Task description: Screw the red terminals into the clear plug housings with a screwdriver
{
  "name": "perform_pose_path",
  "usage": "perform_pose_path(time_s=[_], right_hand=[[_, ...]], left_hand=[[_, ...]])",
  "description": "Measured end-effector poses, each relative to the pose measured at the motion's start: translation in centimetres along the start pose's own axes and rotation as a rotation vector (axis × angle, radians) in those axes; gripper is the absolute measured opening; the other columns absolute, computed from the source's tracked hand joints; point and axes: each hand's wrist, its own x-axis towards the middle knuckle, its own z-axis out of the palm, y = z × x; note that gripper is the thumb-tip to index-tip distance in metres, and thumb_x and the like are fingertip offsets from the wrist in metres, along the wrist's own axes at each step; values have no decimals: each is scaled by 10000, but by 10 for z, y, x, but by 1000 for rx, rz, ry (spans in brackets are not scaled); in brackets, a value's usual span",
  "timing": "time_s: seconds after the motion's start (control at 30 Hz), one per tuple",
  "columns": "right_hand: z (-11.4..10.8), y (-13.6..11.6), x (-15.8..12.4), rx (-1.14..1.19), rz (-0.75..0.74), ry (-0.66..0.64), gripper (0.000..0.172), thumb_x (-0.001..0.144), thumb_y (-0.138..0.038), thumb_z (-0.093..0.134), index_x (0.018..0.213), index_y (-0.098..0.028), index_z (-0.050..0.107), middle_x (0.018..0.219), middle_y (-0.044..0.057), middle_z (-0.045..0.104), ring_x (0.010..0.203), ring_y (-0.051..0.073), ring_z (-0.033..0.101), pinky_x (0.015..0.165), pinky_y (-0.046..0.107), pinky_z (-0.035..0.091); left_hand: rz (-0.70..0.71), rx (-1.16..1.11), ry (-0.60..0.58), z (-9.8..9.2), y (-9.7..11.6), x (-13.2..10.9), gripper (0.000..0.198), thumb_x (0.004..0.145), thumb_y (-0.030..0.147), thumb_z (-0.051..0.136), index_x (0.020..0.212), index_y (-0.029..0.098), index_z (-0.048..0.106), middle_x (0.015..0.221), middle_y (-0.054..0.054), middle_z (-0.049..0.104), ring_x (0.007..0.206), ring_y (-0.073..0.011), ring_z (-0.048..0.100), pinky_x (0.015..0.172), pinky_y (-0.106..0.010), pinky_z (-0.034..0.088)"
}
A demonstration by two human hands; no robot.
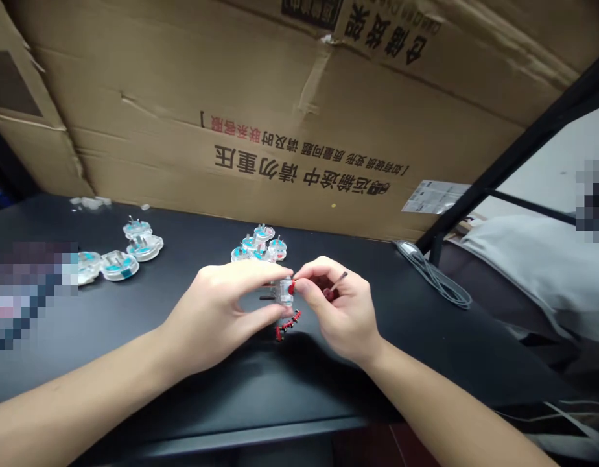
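Clear plug [284,292] sits up off the table [426,337], pinched in your nearly shut left grip [216,318], which steadies it against your right grip [338,311]. That one's closed on a red bit [292,287] and maybe a thin pin [341,279], though it's tough to tell behind the fingers. Red strip [287,324] dangles underneath, and more plugs [258,245] sit piled just ahead, handy to reach.

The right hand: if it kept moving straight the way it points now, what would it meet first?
The clear plastic piece, which the right hand seems to be touching already.
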Motion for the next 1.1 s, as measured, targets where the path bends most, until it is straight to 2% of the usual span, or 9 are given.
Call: perform_pose_path(time_s=[0.47, 0.63, 0.77, 0.9, 1.03, 1.1], right_hand=[[0, -4, 3, -31, -61, -47, 243, 962, -269, 553, 742, -174, 595, 667, -23, 549, 570, 88, 448, 545, 234, 367], [2, -5, 3, -3, -66, -21, 217, 961, -261, 557, 759, -182, 553, 675, -42, 499, 564, 77, 411, 536, 217, 351], [6, -4, 3, 18, -52, -29, 264, 993, -293, 505, 755, -188, 545, 667, -35, 513, 583, 89, 447, 567, 225, 376], [6, -1, 3, 24, -5, -43, 320, 1009, -344, 475, 725, -197, 483, 619, -49, 447, 549, 88, 391, 537, 231, 332], [-9, 7, 3, 131, 43, -90, 310, 974, -533, 499, 900, -238, 435, 628, -77, 388, 539, 101, 333, 529, 248, 294], [-19, 9, 5, 73, 11, -74, 343, 993, -578, 410, 916, -243, 418, 650, -69, 376, 557, 110, 325, 566, 268, 302]], left_hand=[[25, -45, 13, 2, 7, 0, 197, 811, 209, 774, 1004, 193, 743, 1018, -15, 800, 877, -168, 750, 783, -199, 572], [-12, -78, 5, 3, 7, 1, 238, 813, 233, 777, 1045, 192, 747, 1027, -16, 801, 861, -156, 748, 786, -187, 563], [-38, -98, -6, 4, 6, 1, 266, 818, 268, 777, 1069, 187, 751, 1070, -24, 794, 904, -158, 744, 834, -188, 551], [-150, -204, -30, 5, 5, 1, 289, 798, 290, 795, 1072, 210, 754, 1050, -13, 790, 940, -176, 733, 858, -212, 547], [-358, -527, -92, 4, 2, 4, 301, 801, 294, 795, 1087, 227, 727, 1000, -5, 773, 925, -175, 720, 847, -234, 558], [-422, -684, -137, 2, 0, 5, 310, 820, 306, 781, 1111, 228, 710, 1005, -10, 753, 924, -170, 707, 850, -245, 558]])
